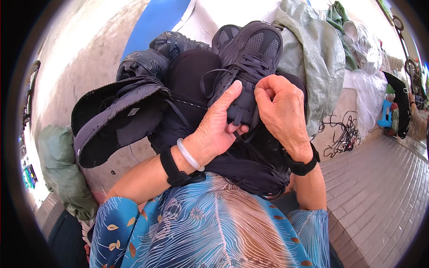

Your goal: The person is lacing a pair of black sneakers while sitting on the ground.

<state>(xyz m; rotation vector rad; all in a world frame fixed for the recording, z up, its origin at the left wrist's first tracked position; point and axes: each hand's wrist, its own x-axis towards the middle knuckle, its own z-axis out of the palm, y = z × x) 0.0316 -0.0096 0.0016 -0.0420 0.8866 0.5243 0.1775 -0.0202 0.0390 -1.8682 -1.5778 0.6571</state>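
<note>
A black shoe upper (254,44) with grey mesh panels lies over my lap, toe pointing away from me. Its tongue (241,107) faces up, and dark laces (252,64) criss-cross toward it. My left hand (216,118) grips the upper from the left, thumb along the tongue and fingers curled beneath. On the other side, by the eyelet edge, my right hand (279,105) pinches thumb and forefinger together on the shoelace; the pinched bit is mostly hidden. Slack lace (205,82) loops out at the upper's left.
Other dark shoe uppers (116,116) rest to the left and beyond my knees. A bundle of black laces (250,174) lies across my lap. Grey-green sacking (313,58) is at the right, with tangled cords (342,134) below it. A stuffed green sack (62,165) stands at left.
</note>
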